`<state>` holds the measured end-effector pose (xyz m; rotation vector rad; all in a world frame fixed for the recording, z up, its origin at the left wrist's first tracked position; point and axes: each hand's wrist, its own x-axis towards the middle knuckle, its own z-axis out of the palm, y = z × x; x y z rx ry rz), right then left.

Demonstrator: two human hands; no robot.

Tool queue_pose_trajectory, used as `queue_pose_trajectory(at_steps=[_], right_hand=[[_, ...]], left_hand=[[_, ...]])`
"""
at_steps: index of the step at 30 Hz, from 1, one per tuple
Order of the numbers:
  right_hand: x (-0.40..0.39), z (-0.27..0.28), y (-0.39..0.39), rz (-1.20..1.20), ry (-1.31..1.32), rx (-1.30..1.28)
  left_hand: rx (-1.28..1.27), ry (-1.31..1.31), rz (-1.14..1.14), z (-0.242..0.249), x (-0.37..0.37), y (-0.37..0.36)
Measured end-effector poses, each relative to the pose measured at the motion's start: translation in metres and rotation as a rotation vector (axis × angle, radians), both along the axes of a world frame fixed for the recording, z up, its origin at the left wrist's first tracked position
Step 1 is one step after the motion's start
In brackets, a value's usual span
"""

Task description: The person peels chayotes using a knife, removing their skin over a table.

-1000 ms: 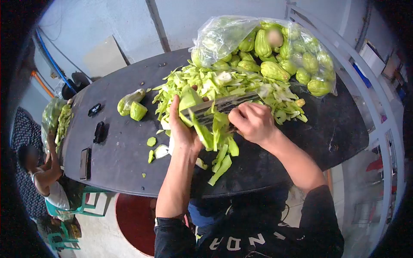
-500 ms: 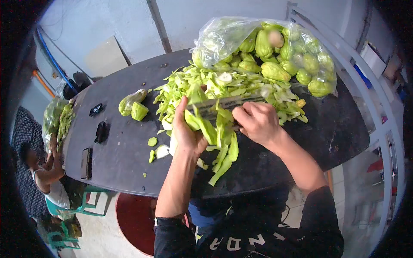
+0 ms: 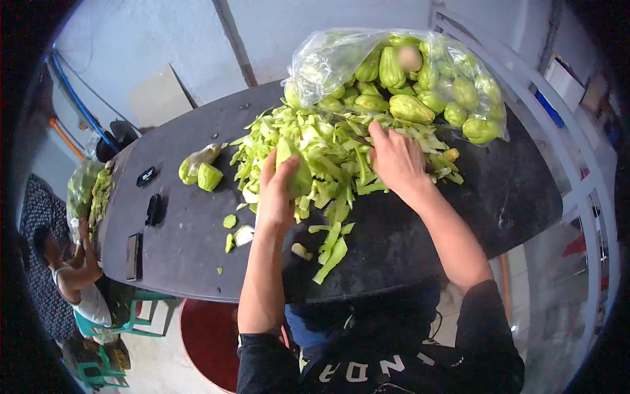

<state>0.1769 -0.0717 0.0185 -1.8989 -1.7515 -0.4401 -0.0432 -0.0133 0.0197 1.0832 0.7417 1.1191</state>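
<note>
My left hand point(image 3: 278, 189) is closed around a peeled pale-green chayote point(image 3: 294, 169), held upright over the table. My right hand point(image 3: 398, 159) is closed on a knife point(image 3: 360, 139). Its blade appears only as a thin dark line over the peelings, and its handle is hidden in my fist. Beneath and beyond both hands spreads a heap of green chayote peelings point(image 3: 323, 138). Several long strips point(image 3: 333, 253) trail from it toward the table's near edge.
A clear plastic bag point(image 3: 328, 62) of whole chayotes point(image 3: 411, 108) lies at the back. Left of the heap are a cut chayote piece point(image 3: 209, 176) and a black phone-like object point(image 3: 134, 257). A red tub point(image 3: 209, 341) stands below the table point(image 3: 190, 256). Another person point(image 3: 77, 282) sits far left.
The knife has come away from the chayote, and its wide blade has turned nearly edge-on. My right hand has risen slightly. Peel that hung by the chayote now lies on the heap.
</note>
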Motion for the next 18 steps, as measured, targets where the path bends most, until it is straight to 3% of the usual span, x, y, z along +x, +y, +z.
queue_pose_trajectory(at_steps=[1,2,4,5,8,10,14,16,18], right_hand=[[-0.002,0.003,-0.002,-0.048,0.049,-0.034],[-0.002,0.005,-0.004,-0.094,0.096,-0.068],[0.004,0.004,-0.007,-0.044,0.142,-0.031],[0.006,0.002,-0.007,0.005,0.190,0.004],[0.018,0.003,-0.009,0.141,0.333,0.038],[0.024,0.004,-0.009,0.182,0.363,0.080],[0.029,-0.005,-0.003,0.250,0.321,0.215],[0.029,-0.002,-0.007,0.213,0.306,0.164],[0.030,-0.004,-0.005,0.241,0.252,0.195]], left_hand=[[0.174,0.228,0.096,-0.007,-0.002,0.010],[0.177,0.228,0.093,-0.014,-0.004,0.015],[0.578,0.718,0.247,-0.025,-0.009,0.025],[0.640,0.842,0.269,-0.028,-0.008,0.028],[0.783,1.081,0.135,-0.036,-0.009,0.022],[0.747,1.111,0.079,-0.037,-0.004,0.017],[0.869,1.176,0.243,-0.021,0.010,-0.003],[1.217,1.193,0.414,0.001,0.024,-0.017],[1.421,1.241,0.400,0.012,0.043,-0.033]])
